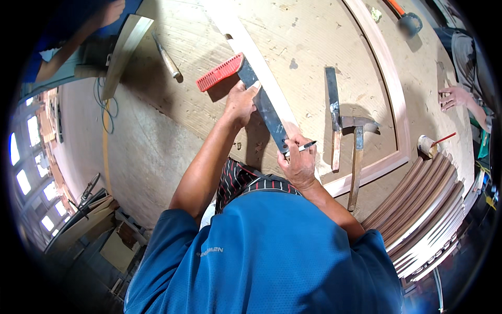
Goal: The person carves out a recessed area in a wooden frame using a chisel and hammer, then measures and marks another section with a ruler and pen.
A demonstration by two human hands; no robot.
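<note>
By the tabletop's [308, 42] near edge, the left hand [241, 104] grips a square [267, 112] set along a plank [257, 63]; the right hand [299, 165] holds a pen [307, 146], marking seemingly unfinished.

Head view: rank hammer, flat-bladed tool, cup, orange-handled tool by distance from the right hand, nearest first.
1. Flat-bladed tool: just right of the right hand.
2. Hammer: next along, to the right.
3. Cup: farther right, by the curved strips.
4. Orange-handled tool: far off, upper right.

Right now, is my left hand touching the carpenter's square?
Touching: the head view shows the left hand with its thumb resting on the carpenter's square.
</note>
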